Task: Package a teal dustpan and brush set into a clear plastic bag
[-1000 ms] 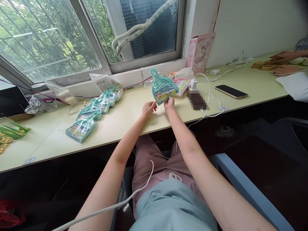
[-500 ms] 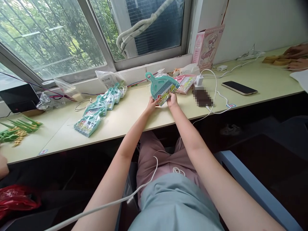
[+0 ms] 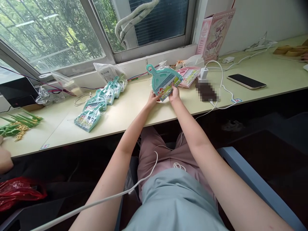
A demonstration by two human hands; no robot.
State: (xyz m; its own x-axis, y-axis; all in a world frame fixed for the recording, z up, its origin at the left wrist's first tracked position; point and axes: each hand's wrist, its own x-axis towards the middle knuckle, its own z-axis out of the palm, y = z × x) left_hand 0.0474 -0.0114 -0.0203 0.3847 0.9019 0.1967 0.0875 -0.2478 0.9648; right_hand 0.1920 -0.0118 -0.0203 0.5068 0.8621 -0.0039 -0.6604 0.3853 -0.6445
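A wrapped teal dustpan set [image 3: 165, 80] with a dark-striped brush part and a printed label is held up over the table, its handle pointing to the upper left. My left hand [image 3: 152, 98] grips its lower left edge, and my right hand [image 3: 175, 94] grips the lower right edge. Behind it to the right lies a pink wrapped set [image 3: 189, 76]. To the left, several similar teal sets in clear wrap [image 3: 89, 118] overlap in a slanting row on the table.
On the pale table [image 3: 127, 112] are a phone [image 3: 246, 81], a charger [image 3: 203, 73] with white cables, a pink box [image 3: 214, 37], green and yellow pieces [image 3: 22, 123] and a black device [image 3: 18, 92]. Part of a person's arm [image 3: 4, 160] shows at the left edge.
The view has shifted slightly, so the table's contents sit a little differently in the frame. Both hands keep their hold on the teal set. The person's hands at the far right are out of view.
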